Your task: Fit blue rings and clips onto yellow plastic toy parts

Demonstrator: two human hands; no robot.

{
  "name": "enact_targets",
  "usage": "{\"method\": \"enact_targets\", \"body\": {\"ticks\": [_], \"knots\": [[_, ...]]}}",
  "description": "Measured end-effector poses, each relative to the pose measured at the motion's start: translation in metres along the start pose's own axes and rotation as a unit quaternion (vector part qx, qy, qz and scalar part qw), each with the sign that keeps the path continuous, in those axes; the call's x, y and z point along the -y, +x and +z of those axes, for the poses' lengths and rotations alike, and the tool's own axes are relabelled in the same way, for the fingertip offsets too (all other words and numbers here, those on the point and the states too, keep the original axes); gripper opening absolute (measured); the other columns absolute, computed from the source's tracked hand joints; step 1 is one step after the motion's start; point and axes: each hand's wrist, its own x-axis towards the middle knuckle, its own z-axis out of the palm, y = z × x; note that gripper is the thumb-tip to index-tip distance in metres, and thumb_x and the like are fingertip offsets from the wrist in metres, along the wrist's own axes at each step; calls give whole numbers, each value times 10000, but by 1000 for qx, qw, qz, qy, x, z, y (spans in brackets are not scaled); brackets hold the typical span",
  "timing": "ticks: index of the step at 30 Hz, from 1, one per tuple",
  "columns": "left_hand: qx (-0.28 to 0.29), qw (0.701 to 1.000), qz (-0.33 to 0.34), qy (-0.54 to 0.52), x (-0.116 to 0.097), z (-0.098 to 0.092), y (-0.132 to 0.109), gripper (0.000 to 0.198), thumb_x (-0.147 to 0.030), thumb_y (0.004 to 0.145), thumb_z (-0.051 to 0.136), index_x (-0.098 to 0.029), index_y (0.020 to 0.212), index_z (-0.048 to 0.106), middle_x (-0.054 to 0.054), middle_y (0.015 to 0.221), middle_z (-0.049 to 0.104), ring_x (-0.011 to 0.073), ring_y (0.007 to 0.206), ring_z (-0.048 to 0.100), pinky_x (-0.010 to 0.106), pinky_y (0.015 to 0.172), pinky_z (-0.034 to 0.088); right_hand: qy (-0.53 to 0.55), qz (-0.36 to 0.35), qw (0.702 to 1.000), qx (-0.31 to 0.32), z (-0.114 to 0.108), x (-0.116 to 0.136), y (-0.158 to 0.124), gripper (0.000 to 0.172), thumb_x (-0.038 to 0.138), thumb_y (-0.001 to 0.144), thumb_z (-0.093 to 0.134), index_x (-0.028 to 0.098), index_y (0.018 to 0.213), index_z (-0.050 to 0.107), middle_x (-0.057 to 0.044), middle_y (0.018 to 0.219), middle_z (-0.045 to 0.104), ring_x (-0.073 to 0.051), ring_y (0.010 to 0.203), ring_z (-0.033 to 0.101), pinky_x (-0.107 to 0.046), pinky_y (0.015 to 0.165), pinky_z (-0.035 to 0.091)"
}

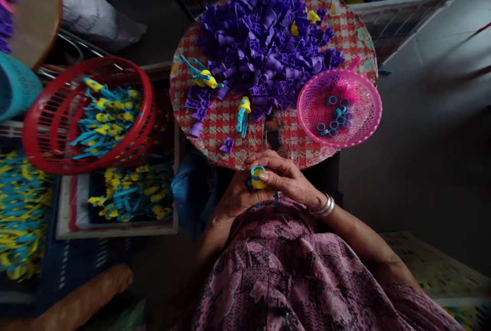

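In the head view, the curled left hand (238,195) and right hand (284,177) both pinch a small yellow-and-blue plastic part (258,177) just below the checked desk (224,129), near purple pieces (264,44) and a pink basket (312,111) of blue rings (333,118).

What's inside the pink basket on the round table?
The pink basket holds a small cluster of blue plastic rings and a pink tuft toward its far side. The rings hide the basket floor beneath them, so anything under them cannot be seen.
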Motion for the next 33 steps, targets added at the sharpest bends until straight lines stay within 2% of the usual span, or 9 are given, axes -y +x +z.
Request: {"method": "enact_targets", "body": {"ticks": [3,7,11,15,18,22,28,30,33], "knots": [[-9,999,-31,27,0,0,-1,448,-418,757,944,-173,1114,830,67,993,800,278,958,769,357,831,642,12,-4,999,-40,7,-3,-2,280,576,971,767,322,1076,818,-60,1215,739,-262,1206,680,-476,1094,568],[-75,993,-8,92,-8,6,0,441,-418,744,924,-170,1098,838,41,945,815,254,897,760,316,767,615,-12,-17,995,-95,16,-8,-3,291,556,931,827,287,1038,796,-46,1158,743,-236,1153,676,-422,1034,550],[-71,993,10,92,-16,9,2,434,-418,738,911,-169,1086,839,54,1010,841,253,905,763,321,789,617,-65,-34,988,-139,21,-11,-5,327,577,930,824,267,1028,779,-45,1105,758,-224,1088,663,-410,995,525],[-26,999,-17,27,-13,4,2,442,-408,749,934,-177,1114,839,66,1102,837,262,979,765,342,876,619,-73,-22,991,-112,17,-7,-6,438,649,938,782,277,1169,775,-57,1170,745,-236,1131,662,-434,1052,533],[3,999,-35,-26,-5,0,1,419,-414,732,962,-167,1046,835,55,988,814,238,897,753,337,845,617,-43,-23,998,-51,9,0,-6,467,663,1022,656,293,1281,775,-69,1279,732,-257,1250,651,-485,1166,500],[25,998,-27,-55,0,0,2,403,-425,689,986,-182,961,815,45,889,767,242,884,745,347,826,634,-16,-17,1000,-15,6,5,-4,374,617,1042,639,321,1164,831,-74,1274,747,-293,1281,660,-531,1193,502],[20,999,-40,-18,-6,2,-1,405,-464,741,953,-198,1021,832,71,987,786,272,958,760,377,850,652,11,9,997,-74,18,0,-4,346,650,950,748,317,1019,810,-70,1164,747,-286,1190,682,-513,1122,564],[6,999,-43,0,-8,3,-1,432,-455,736,952,-190,1055,831,75,1000,794,266,938,756,361,818,642,2,9,995,-98,22,-1,-6,343,627,949,761,291,1009,794,-71,1144,750,-273,1176,684,-489,1104,567],[-35,997,-40,54,-11,6,-2,407,-422,710,949,-171,999,810,58,907,776,235,837,720,314,718,599,-43,-17,989,-139,28,-4,-9,305,561,962,774,260,1010,782,-74,1133,767,-257,1149,685,-469,1091,550]]}}
